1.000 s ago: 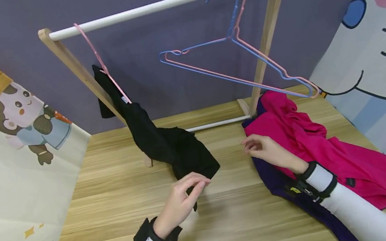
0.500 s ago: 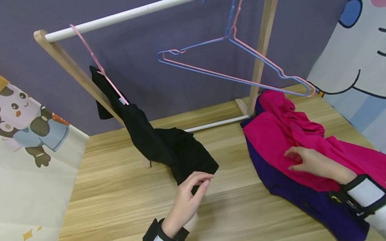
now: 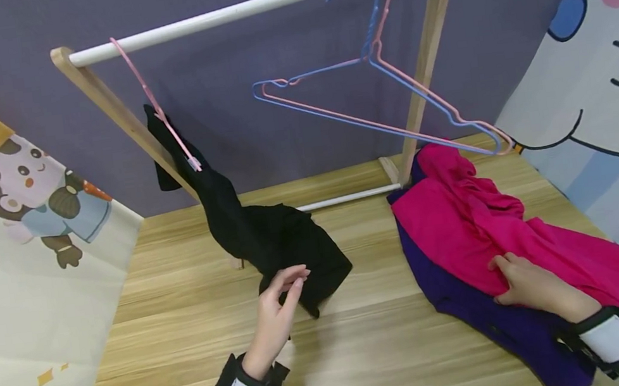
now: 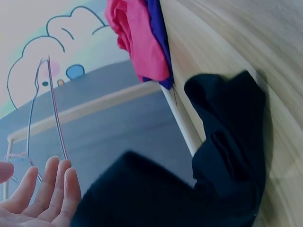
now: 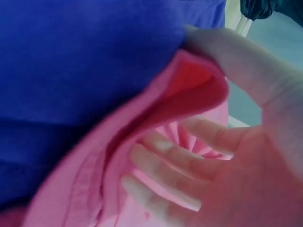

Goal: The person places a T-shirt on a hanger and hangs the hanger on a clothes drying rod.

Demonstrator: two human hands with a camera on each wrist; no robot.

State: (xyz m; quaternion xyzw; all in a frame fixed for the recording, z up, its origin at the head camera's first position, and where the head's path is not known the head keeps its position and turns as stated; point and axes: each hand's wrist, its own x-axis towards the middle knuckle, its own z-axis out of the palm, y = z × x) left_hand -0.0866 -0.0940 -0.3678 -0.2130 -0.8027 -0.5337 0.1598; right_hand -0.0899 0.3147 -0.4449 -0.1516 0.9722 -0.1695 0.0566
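A bright pink garment (image 3: 461, 214) lies over a dark purple garment (image 3: 441, 292) on the floor at right. My right hand (image 3: 537, 281) is at the pink garment's near edge. In the right wrist view, a fold of pink cloth stands between the thumb and the spread fingers (image 5: 163, 170), which touch the pink cloth; the thumb is by the purple cloth. My left hand (image 3: 274, 315) hovers before the black garment (image 3: 304, 244), its fingers loosely bent and holding nothing. That black garment hangs from a pink hanger (image 3: 153, 102) and trails onto the floor.
A rack with a white rail (image 3: 254, 9) and wooden posts (image 3: 429, 39) stands at the back. A blue hanger (image 3: 314, 114) and another pink hanger (image 3: 389, 12) hang together at its right. Printed cartoon panels flank the wooden-patterned floor (image 3: 177, 335).
My right hand has moved right and down, from beside the pink garment onto its near edge. The left hand shifted slightly left, still by the black garment.
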